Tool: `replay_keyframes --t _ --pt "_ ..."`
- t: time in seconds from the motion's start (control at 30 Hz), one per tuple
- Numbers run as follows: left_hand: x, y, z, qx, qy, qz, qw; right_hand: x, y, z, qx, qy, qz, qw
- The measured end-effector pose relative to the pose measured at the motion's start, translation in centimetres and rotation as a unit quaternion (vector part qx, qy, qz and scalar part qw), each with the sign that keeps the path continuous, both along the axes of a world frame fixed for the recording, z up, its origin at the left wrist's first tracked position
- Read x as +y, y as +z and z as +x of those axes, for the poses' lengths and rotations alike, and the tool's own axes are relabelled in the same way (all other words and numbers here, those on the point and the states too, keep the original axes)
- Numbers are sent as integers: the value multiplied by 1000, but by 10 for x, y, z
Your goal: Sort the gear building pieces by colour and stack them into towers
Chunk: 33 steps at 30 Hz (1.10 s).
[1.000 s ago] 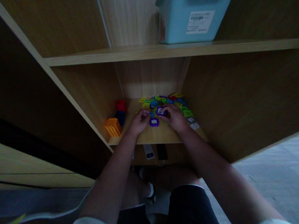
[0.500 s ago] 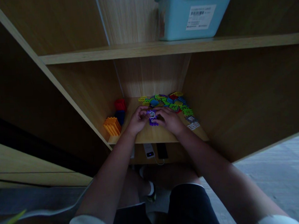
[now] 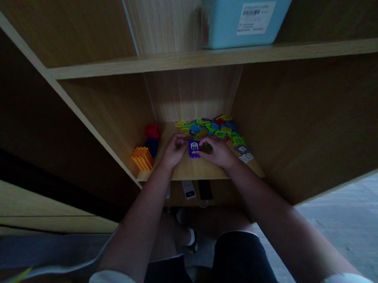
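Between my hands, above the wooden shelf, is a purple building block (image 3: 194, 149) with toothed edges and a white lattice window on its front. The fingertips of my left hand (image 3: 176, 151) pinch its left edge. From the other side, my right hand (image 3: 217, 150) grips the right edge with thumb and forefinger, leaving a gap inside the curled fingers. Behind the hands lies a pile of flat interlocking pieces (image 3: 223, 133) in green, yellow, blue and red. White lattice pieces (image 3: 246, 158) lie right of my right hand.
At the left wall stand an orange ribbed block (image 3: 142, 158), a dark blue block (image 3: 152, 147) and a red block (image 3: 152, 131). A light blue bin (image 3: 223, 27) sits on the upper shelf (image 3: 170, 64). Below are a white device (image 3: 189, 189) and a black one (image 3: 205, 189).
The purple block has turned so its window faces me more squarely. My right hand has shifted slightly right and its fingers have opened into a wider curve. My left hand has hardly moved.
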<state>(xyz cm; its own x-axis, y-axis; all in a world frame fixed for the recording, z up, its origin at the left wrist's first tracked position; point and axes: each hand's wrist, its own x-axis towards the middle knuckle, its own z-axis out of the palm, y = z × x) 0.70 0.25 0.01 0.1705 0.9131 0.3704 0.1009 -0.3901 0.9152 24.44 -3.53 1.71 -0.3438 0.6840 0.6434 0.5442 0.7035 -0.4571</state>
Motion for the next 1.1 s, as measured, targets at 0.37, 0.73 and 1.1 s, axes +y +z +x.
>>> replay_keyframes --t 0.37,0.73,1.1 --pt "11 -12 -4 43 70 40 996 3 -7 4 -40 6 -34 999" --pt "8 -10 -2 46 57 36 997 7 -12 8 -55 5 -48 997" --pt "11 -14 -1 41 55 27 997 7 -10 7 -58 11 -48 997"
